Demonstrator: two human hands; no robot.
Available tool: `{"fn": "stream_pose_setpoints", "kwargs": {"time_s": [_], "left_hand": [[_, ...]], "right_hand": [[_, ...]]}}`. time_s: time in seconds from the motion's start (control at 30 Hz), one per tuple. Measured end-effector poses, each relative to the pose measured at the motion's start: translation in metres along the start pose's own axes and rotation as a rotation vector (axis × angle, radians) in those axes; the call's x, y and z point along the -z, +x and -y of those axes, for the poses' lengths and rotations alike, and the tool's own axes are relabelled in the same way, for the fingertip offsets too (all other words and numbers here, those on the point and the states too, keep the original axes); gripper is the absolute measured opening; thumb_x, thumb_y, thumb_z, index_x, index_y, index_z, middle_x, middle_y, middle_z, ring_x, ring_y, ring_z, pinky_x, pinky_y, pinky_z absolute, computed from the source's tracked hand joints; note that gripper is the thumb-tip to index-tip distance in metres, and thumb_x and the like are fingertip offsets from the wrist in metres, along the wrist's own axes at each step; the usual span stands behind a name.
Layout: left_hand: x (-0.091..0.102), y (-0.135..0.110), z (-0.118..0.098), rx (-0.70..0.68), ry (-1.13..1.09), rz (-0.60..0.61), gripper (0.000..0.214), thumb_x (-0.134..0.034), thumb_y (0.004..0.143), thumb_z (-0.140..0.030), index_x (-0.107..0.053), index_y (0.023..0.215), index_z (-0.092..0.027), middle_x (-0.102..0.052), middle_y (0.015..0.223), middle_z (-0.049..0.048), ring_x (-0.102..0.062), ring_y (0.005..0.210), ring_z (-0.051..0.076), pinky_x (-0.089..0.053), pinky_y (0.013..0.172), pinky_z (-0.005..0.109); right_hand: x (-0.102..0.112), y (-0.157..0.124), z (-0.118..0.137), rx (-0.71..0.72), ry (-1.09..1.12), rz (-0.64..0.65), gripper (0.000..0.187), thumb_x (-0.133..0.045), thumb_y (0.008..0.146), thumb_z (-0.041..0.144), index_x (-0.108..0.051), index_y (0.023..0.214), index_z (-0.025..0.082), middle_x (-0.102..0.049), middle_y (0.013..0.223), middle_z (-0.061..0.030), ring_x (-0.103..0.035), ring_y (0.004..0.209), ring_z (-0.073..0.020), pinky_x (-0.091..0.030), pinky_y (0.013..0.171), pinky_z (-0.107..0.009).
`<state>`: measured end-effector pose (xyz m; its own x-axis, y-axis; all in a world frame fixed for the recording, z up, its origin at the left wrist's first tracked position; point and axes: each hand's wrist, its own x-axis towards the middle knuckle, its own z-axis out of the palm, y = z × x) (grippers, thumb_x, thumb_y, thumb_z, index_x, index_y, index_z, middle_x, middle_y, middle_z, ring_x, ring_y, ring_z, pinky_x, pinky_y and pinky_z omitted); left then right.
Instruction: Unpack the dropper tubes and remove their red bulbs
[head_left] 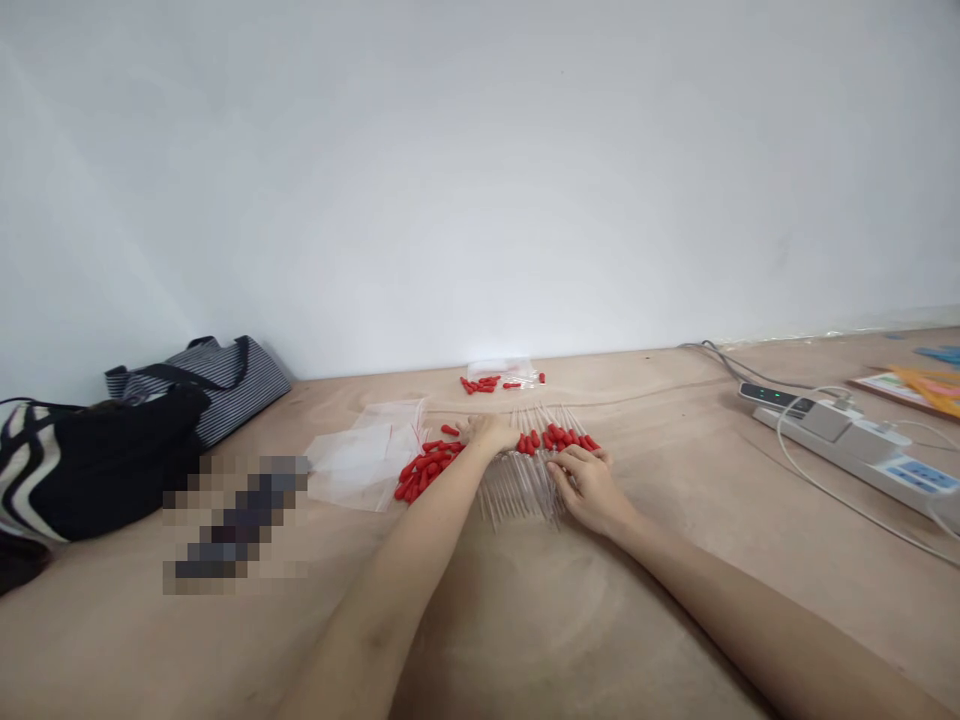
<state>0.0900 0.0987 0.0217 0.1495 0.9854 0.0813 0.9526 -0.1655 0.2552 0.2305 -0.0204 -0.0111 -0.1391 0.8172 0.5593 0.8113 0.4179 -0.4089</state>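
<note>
A row of thin clear glass tubes, several capped with red rubber bulbs, lies on the brown tabletop. My left hand rests at the row's left end beside a loose pile of red bulbs; its fingers are curled under and hidden. My right hand lies on the right part of the tubes, fingers bent and pressed onto them near the capped ends.
Clear plastic bags lie left of the pile. A small bag with more red bulbs sits by the wall. Striped and black bags stand far left. A white power strip with cables is at right.
</note>
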Motion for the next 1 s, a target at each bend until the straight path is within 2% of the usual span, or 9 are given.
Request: {"fn": "stream_pose_setpoints", "kwargs": {"time_s": [0.1, 0.2, 0.3, 0.37, 0.5, 0.6, 0.77, 0.93, 1.0], "left_hand": [[0.012, -0.007, 0.006, 0.051, 0.062, -0.045, 0.026, -0.053, 0.068, -0.039, -0.065, 0.073, -0.016, -0.065, 0.089, 0.0173, -0.054, 0.093, 0.035, -0.030, 0.079, 0.049], [0.028, -0.028, 0.018, -0.015, 0.090, -0.128, 0.022, -0.045, 0.076, -0.031, -0.062, 0.077, -0.017, -0.066, 0.082, 0.0119, -0.056, 0.087, 0.029, -0.030, 0.079, 0.046], [0.039, -0.061, 0.036, -0.152, 0.098, -0.220, 0.022, -0.037, 0.083, -0.028, -0.057, 0.087, -0.019, -0.065, 0.088, 0.0069, -0.054, 0.091, 0.023, -0.026, 0.086, 0.043], [0.040, -0.082, 0.048, -0.257, 0.106, -0.269, 0.017, -0.040, 0.083, -0.026, -0.055, 0.085, -0.020, -0.064, 0.090, 0.0044, -0.053, 0.092, 0.021, -0.022, 0.090, 0.042], [0.027, -0.108, 0.063, -0.536, 0.128, -0.478, 0.013, -0.043, 0.083, -0.023, -0.055, 0.079, -0.019, -0.065, 0.081, 0.0033, -0.054, 0.084, 0.019, -0.023, 0.087, 0.041], [0.016, -0.113, 0.060, -0.611, 0.119, -0.554, 0.015, -0.043, 0.084, -0.024, -0.056, 0.078, -0.020, -0.065, 0.077, 0.0020, -0.054, 0.081, 0.018, -0.023, 0.087, 0.040], [0.008, -0.116, 0.050, -0.683, 0.096, -0.626, 0.019, -0.044, 0.085, -0.026, -0.056, 0.072, -0.019, -0.066, 0.077, 0.0009, -0.055, 0.081, 0.017, -0.023, 0.087, 0.040], [0.007, -0.118, 0.049, -0.645, 0.101, -0.615, 0.017, -0.048, 0.083, -0.031, -0.060, 0.090, -0.023, -0.066, 0.089, 0.0038, -0.053, 0.090, 0.020, -0.022, 0.089, 0.043], [0.007, -0.118, 0.050, -0.645, 0.115, -0.618, 0.017, -0.049, 0.082, -0.032, -0.061, 0.091, -0.026, -0.065, 0.096, 0.0038, -0.052, 0.094, 0.021, -0.022, 0.089, 0.045]], "right_hand": [[0.000, 0.001, -0.007, -0.021, 0.005, -0.055, 0.022, -0.041, 0.084, 0.026, -0.060, 0.074, 0.021, -0.062, 0.076, -0.0012, -0.054, 0.076, -0.0151, -0.024, 0.074, -0.032], [-0.001, 0.001, -0.012, -0.016, 0.001, -0.121, 0.020, -0.042, 0.083, 0.026, -0.061, 0.080, 0.021, -0.063, 0.079, -0.0017, -0.055, 0.077, -0.0152, -0.025, 0.074, -0.032], [-0.002, 0.004, -0.011, 0.023, -0.045, -0.209, 0.021, -0.043, 0.083, 0.028, -0.059, 0.093, 0.021, -0.062, 0.089, -0.0047, -0.054, 0.084, -0.0172, -0.026, 0.075, -0.032], [-0.001, 0.007, -0.007, 0.073, -0.099, -0.247, 0.025, -0.044, 0.083, 0.030, -0.056, 0.103, 0.021, -0.061, 0.098, -0.0066, -0.052, 0.091, -0.0188, -0.025, 0.079, -0.035], [0.001, 0.013, 0.006, 0.260, -0.218, -0.163, 0.031, -0.047, 0.083, 0.033, -0.051, 0.113, 0.027, -0.057, 0.111, -0.0050, -0.046, 0.104, -0.0208, -0.017, 0.089, -0.041], [-0.001, 0.015, 0.012, 0.367, -0.256, -0.108, 0.029, -0.049, 0.083, 0.034, -0.052, 0.111, 0.033, -0.060, 0.107, -0.0013, -0.045, 0.106, -0.0207, -0.012, 0.091, -0.044], [-0.008, 0.011, 0.015, 0.421, -0.245, -0.147, 0.016, -0.048, 0.084, 0.031, -0.060, 0.095, 0.032, -0.066, 0.077, 0.0032, -0.051, 0.090, -0.0154, -0.008, 0.092, -0.044], [-0.008, 0.009, 0.020, 0.420, -0.277, -0.111, 0.018, -0.044, 0.086, 0.025, -0.062, 0.085, 0.025, -0.062, 0.069, 0.0019, -0.049, 0.075, -0.0123, -0.012, 0.092, -0.040], [-0.008, 0.008, 0.022, 0.418, -0.289, -0.107, 0.020, -0.042, 0.086, 0.024, -0.062, 0.084, 0.025, -0.061, 0.070, 0.0010, -0.047, 0.072, -0.0121, -0.013, 0.092, -0.039]]}}
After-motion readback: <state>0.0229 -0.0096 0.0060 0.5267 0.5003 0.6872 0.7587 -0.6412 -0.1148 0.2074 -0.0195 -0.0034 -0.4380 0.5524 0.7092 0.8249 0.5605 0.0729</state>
